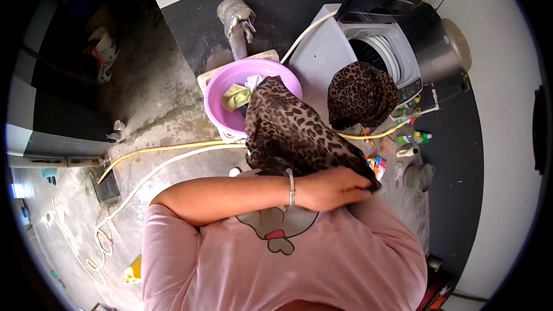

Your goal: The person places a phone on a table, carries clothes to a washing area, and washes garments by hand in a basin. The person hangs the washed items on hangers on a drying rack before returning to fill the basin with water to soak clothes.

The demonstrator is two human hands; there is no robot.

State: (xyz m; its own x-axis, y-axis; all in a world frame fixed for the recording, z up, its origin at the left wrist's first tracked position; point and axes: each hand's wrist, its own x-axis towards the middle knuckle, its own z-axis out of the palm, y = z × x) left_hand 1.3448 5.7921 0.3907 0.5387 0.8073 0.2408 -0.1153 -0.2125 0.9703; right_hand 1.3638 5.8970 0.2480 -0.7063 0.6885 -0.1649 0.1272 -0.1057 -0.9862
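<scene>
My left hand (337, 189) reaches across my chest, a bracelet on its wrist, with its fingers closed on the lower right edge of a dark leopard-print cloth (294, 124). This cloth stretches up and left over the rim of a pink basin (216, 103). My right upper arm runs to the cloth's lower end; the cloth covers the forearm, and my right hand is hidden. Inside the basin lie a yellow-green cloth (235, 98) and a white cloth (253, 82). A second leopard-print cloth (362, 95) hangs at the front of an open-lidded washing machine (322, 49).
Behind the basin stands a wrapped tap or pipe (236, 20). Yellow (155, 148) and white (150, 175) hoses cross the floor at left. Bottles (422, 137) and a colorful packet (377, 167) are at right, near the dark wall.
</scene>
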